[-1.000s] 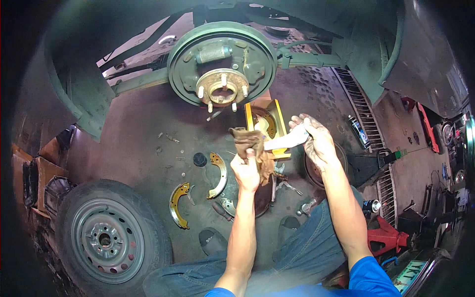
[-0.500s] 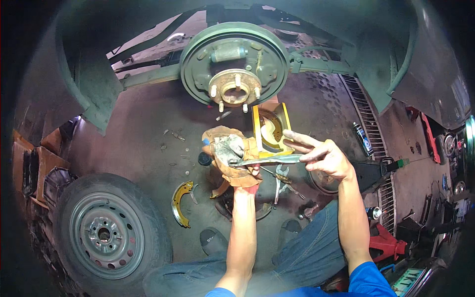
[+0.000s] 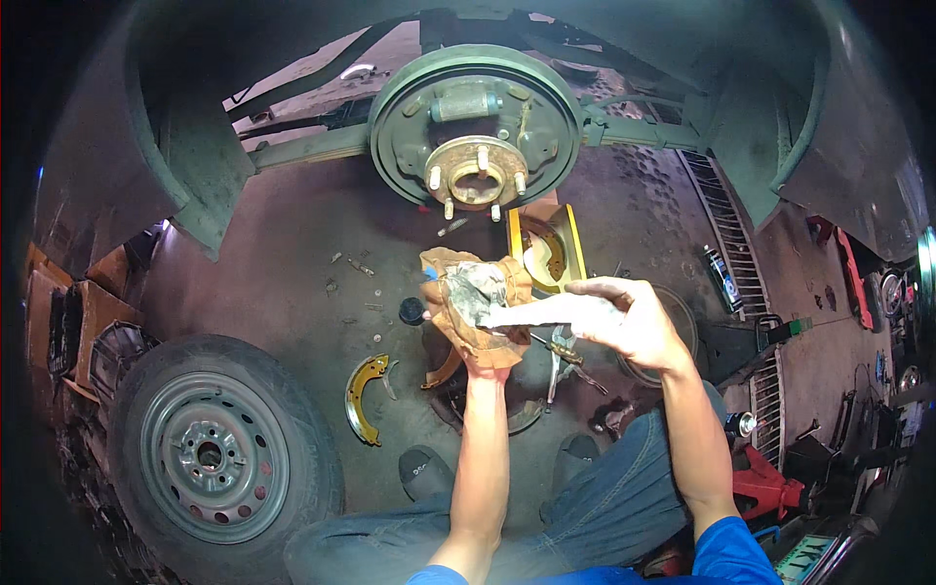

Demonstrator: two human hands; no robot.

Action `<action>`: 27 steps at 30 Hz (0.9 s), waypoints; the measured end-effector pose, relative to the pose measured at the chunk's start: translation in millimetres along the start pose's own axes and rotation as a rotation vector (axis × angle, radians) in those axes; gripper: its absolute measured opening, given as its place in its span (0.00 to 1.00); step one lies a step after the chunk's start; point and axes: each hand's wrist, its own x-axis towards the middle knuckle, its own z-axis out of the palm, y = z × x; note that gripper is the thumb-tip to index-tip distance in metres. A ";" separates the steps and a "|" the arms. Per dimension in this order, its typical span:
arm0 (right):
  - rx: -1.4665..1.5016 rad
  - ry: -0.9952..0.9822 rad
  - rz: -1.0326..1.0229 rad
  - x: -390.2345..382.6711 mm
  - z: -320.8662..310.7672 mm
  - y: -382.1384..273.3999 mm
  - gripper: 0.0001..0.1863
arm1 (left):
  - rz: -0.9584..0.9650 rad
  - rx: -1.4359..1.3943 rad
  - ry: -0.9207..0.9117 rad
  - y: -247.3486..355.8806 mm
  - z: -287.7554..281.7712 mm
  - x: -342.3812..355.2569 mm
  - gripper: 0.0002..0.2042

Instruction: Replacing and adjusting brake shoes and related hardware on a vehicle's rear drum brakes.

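Over dark workshop floor (image 3: 253, 263) with grate (image 3: 720, 214): left grip (image 3: 487, 371) grasping brown sheet (image 3: 513, 280), right grip (image 3: 639, 327) pinching pale strip (image 3: 536, 313).

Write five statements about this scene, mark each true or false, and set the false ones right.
1. The brown sheet covers most of the left hand. True.
2. The yellow box is shut. False: the box is open, with a brake shoe inside.
3. The right hand holds the pale strip. True.
4. Studs stick out of the hub. True.
5. The wheel is bolted to the hub. False: the wheel lies apart from it, at the left.
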 end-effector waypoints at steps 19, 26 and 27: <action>-0.249 0.149 -0.105 0.2 -7.2 0.4 0.20 | -0.039 0.270 -0.436 33.7 -10.4 3.6 0.10; -0.235 0.086 0.030 -0.6 -15.3 -4.4 0.21 | 0.063 0.543 -0.271 31.1 4.8 -7.7 0.14; -0.215 0.079 0.036 0.4 -16.9 -3.1 0.21 | 0.013 0.562 -0.220 29.4 6.7 -7.1 0.16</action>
